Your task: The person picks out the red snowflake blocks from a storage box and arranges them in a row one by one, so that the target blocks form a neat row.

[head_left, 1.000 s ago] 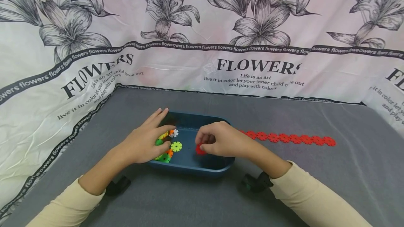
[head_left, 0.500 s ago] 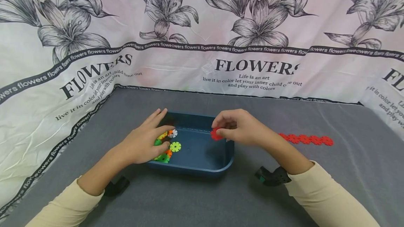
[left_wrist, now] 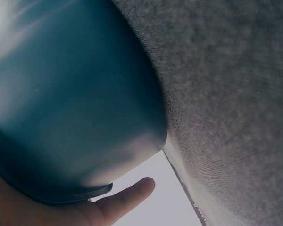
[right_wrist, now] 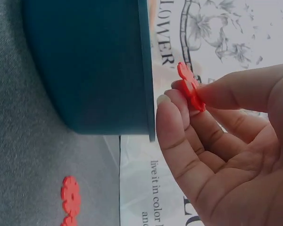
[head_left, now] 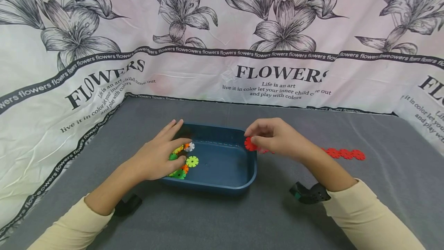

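My right hand pinches a red notched plastic disc between thumb and fingers, just above the right rim of the blue tub. The right wrist view shows this disc held edge-on, beside the tub's outer wall. My left hand lies across the tub's left end with fingers spread; thumb and one finger reach inside. In the left wrist view, a straight finger shows near the rim. Under that hand sit several coloured discs, among them a yellow-green one and a white one.
Right of the tub, a row of overlapping red discs lies on the grey cloth; my right hand and forearm hide part of it. Behind the table hangs a white curtain printed with flowers. Each wrist wears a dark camera mount.
My right hand has lifted the red disc from inside the tub and carried it up and rightward to the right rim. The left hand stays in place.
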The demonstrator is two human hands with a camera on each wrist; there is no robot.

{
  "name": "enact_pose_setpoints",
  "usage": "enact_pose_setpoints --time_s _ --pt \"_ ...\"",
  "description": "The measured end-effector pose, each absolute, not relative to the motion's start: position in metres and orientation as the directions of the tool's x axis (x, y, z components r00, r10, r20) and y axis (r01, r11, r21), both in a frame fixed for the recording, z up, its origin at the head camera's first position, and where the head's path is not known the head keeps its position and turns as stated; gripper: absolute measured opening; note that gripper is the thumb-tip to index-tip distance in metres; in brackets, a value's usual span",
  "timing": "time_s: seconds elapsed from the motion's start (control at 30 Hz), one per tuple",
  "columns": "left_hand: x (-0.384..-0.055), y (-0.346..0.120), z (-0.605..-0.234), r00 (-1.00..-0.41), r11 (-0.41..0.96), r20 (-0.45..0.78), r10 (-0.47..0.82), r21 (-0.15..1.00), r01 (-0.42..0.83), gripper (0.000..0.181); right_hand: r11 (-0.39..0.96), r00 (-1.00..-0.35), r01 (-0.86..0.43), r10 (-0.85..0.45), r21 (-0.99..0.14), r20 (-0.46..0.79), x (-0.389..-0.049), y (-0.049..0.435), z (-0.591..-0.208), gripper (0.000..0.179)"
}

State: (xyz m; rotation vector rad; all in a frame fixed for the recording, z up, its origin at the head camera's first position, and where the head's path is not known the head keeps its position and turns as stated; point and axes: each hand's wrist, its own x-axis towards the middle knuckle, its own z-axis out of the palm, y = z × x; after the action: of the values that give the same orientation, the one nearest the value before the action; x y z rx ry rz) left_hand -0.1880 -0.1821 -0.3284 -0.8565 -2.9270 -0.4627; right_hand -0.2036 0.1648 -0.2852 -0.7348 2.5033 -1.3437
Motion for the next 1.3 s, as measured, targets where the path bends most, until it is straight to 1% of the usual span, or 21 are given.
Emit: enact_pose_setpoints --time_s 0.3,0.5,0.77,1.03,1.3 --pt "-0.189 -0.181 -0.328 -0.848 0.805 0.131 0.514 0.268 0.530 0.050 0.432 -0.884 -0.161 -0.464 -0.887 -0.066 -0.209 0.180 -0.286 0.029" --pt "-0.188 -0.181 -0.326 -0.846 0.802 0.134 0.517 0.270 0.533 0.049 0.429 -0.894 -0.054 -0.424 -0.902 -0.148 -0.213 0.193 -0.290 0.037" --pt "-0.188 -0.181 -0.325 -0.843 0.800 0.130 0.522 0.270 0.536 0.049 0.454 -0.899 0.015 -0.384 -0.891 -0.210 -0.217 0.216 -0.299 0.043" --pt "-0.189 -0.182 -0.326 -0.841 0.799 0.132 0.524 0.266 0.539 0.049 0.383 -0.888 0.070 -0.398 -0.921 -0.233 -0.220 0.248 -0.304 0.047" --pt "-0.188 -0.182 -0.325 -0.841 0.799 0.132 0.525 0.263 0.540 0.049 0.381 -0.899 0.133 -0.343 -0.915 -0.273 -0.222 0.278 -0.307 0.048"
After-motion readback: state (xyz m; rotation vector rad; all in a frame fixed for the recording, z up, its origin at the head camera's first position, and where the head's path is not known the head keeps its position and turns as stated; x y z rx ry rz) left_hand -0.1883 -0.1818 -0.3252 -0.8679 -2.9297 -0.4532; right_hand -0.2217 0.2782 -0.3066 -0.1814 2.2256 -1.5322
